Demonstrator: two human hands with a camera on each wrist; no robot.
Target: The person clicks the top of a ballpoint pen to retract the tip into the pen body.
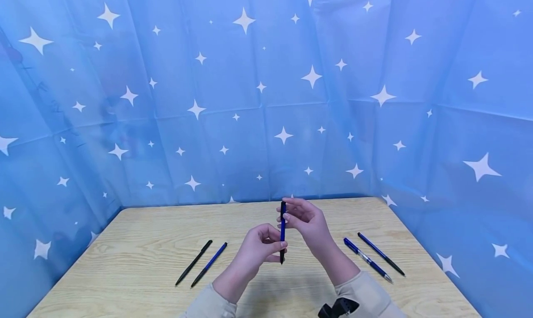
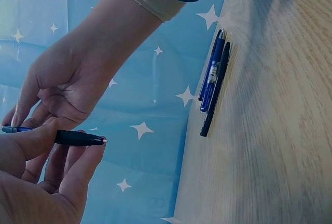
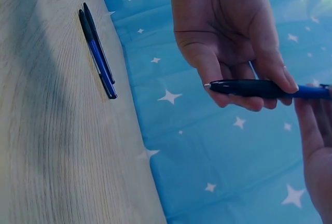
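Note:
A blue ballpoint pen (image 1: 282, 232) with a black grip stands nearly upright above the table, tip down, between my two hands. My left hand (image 1: 259, 249) pinches its lower black part, thumb across the front. Higher up, the right hand (image 1: 309, 224) holds the blue barrel between thumb and fingers, with the index fingertip at the top end. In the right wrist view the pen (image 3: 249, 87) shows a small silver point sticking out past the left hand (image 3: 231, 37). The left wrist view also has this black grip (image 2: 78, 138), its point beside a left fingertip.
On the wooden table (image 1: 145, 234), a black pen (image 1: 194, 262) and a blue pen with a black grip (image 1: 209, 265) lie left of my hands. To the right lie a blue pen with a silvery middle (image 1: 367, 259) and another blue-and-black pen (image 1: 381, 253). A starry blue curtain (image 1: 258, 100) hangs around the table.

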